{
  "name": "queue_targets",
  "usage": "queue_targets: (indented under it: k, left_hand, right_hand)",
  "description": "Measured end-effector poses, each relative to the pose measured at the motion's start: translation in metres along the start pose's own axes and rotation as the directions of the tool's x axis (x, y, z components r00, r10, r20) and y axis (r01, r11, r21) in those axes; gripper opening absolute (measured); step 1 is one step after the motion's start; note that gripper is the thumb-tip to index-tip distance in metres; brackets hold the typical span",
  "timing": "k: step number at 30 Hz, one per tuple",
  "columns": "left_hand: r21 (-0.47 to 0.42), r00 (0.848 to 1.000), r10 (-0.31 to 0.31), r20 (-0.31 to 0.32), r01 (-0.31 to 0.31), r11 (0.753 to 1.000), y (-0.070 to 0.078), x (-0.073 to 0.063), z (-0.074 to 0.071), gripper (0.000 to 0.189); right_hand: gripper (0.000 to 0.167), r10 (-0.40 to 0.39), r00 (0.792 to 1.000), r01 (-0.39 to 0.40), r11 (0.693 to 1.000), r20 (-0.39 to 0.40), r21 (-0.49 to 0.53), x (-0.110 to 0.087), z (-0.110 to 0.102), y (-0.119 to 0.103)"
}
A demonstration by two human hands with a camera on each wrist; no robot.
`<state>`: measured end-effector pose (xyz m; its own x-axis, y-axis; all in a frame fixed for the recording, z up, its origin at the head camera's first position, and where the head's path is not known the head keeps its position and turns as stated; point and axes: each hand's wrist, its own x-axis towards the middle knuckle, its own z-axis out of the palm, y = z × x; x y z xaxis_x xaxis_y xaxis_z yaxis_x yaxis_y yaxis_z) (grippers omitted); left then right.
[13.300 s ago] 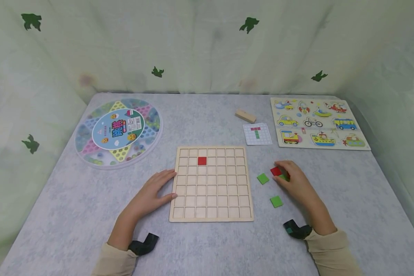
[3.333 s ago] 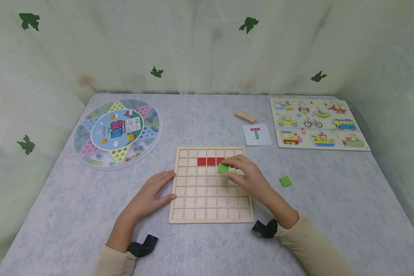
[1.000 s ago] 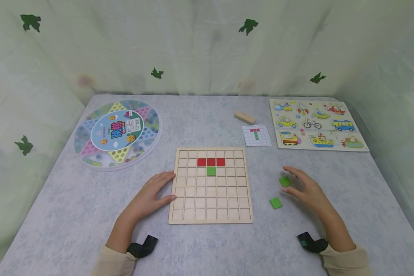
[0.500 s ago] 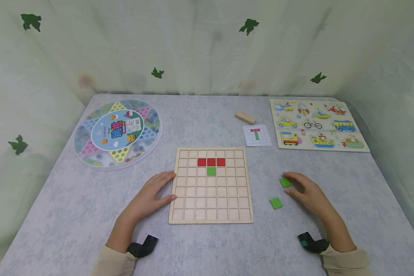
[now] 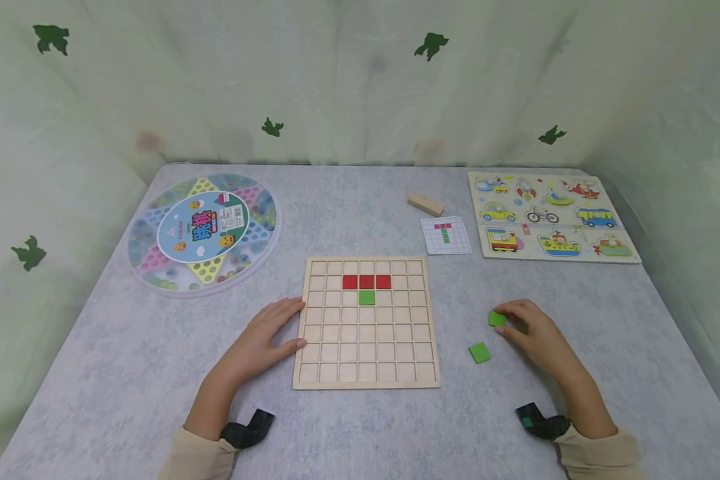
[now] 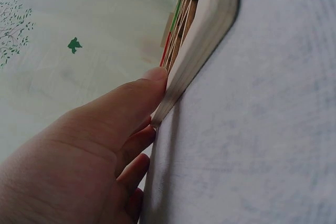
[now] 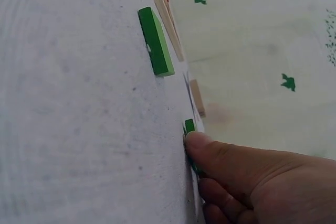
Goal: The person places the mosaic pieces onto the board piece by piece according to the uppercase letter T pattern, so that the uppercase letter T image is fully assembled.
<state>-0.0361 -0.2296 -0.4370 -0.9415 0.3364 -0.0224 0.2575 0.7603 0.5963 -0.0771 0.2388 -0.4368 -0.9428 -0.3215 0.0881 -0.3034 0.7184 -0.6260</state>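
Note:
A wooden grid board [image 5: 332, 352] lies mid-table. Three red tiles [image 5: 367, 282] stand in a row on it, and one green tile [image 5: 367, 298] sits directly below the middle one. My left hand [image 5: 254, 340] rests at the board's left edge, thumb and fingertips against the rim; the left wrist view shows the thumb [image 6: 152, 74] on that edge. To the right of the board, my right hand [image 5: 534, 335] pinches a second green tile [image 5: 495, 319] between thumb and fingers, partly hidden by the thumb in the right wrist view. Another green tile [image 5: 480, 353] lies nearer me on the table.
Behind the board lie a small card [image 5: 447, 244] printed with a red and green T pattern and a wooden block [image 5: 425, 205]. A vehicle puzzle board [image 5: 534, 250] is at the back right, a round, star-patterned game box [image 5: 204, 230] at the back left.
Since the first frame, two more red tiles and a green one have come onto the board. Over the last second, my right fingers have closed on the farther loose green tile; the left hand stays.

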Motion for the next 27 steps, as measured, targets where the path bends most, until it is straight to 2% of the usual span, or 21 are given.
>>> queue_targets:
  k: [3,6,11,15,17,21,25,27]
  left_hand:
    - [0.001,1.000,-0.004,0.000,0.004,1.000,0.000,0.000,0.000,0.068]
    - [-0.003,1.000,-0.005,0.000,0.005,1.000,0.000,0.000,0.000,0.068]
    - [-0.008,1.000,-0.004,-0.002,0.004,1.000,0.000,0.000,0.001,0.068]
    - [-0.009,1.000,-0.009,-0.001,0.009,1.000,0.000,-0.001,0.001,0.068]
    - [-0.011,1.000,-0.012,0.000,0.012,1.000,0.000,-0.001,0.001,0.068]
    - [-0.011,1.000,-0.013,0.002,0.013,1.000,0.000,-0.001,0.001,0.068]
    - [-0.008,1.000,-0.013,0.002,0.013,1.000,-0.001,-0.001,0.000,0.068]
    - [-0.010,1.000,-0.011,0.003,0.011,1.000,-0.001,0.000,0.000,0.069]
  right_hand:
    - [0.030,0.012,1.000,-0.012,1.000,-0.009,0.000,0.000,0.000,-0.005]
    - [0.032,-0.010,0.999,0.010,1.000,-0.032,0.005,0.001,-0.001,-0.016]
    - [0.036,-0.127,0.987,0.130,0.991,-0.096,0.023,0.006,0.001,-0.043]
    - [0.036,-0.219,0.969,0.231,0.968,-0.114,0.103,0.014,0.008,-0.068]
    - [0.036,-0.259,0.959,0.275,0.949,-0.115,0.155,0.019,0.014,-0.081]
    - [0.035,-0.298,0.949,0.315,0.914,-0.102,0.255,0.029,0.034,-0.104]
    - [0.035,-0.306,0.951,0.306,0.895,-0.055,0.324,0.040,0.056,-0.118]
    - [0.033,-0.296,0.955,0.287,0.897,-0.027,0.337,0.045,0.068,-0.120]
